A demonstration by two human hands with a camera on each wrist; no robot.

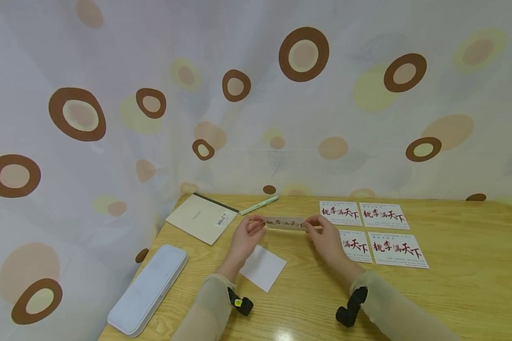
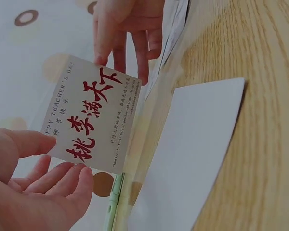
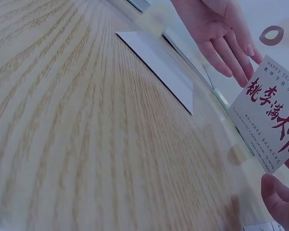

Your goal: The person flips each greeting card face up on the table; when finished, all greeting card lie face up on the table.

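Observation:
A greeting card (image 1: 286, 223) with large red Chinese characters is held up above the table by both hands. My left hand (image 1: 246, 239) pinches its left edge, and my right hand (image 1: 327, 240) pinches the opposite edge. In the left wrist view, the left thumb (image 2: 36, 143) lies at the printed face of the card (image 2: 94, 113). The right wrist view shows "HAPPY TEACHER" lettering along the top of the card (image 3: 267, 115). Below the hands, a blank white card or sheet (image 1: 263, 268) lies on the wooden table.
Four-sided grouping of several similar printed cards (image 1: 384, 216) lies in two rows at the right. A cream notebook (image 1: 202, 219) with a barcode label and a light green pen (image 1: 259, 205) lie at the back left. Nearer stands a pale pencil case (image 1: 148, 290). Patterned cloth (image 1: 256, 118) hangs behind.

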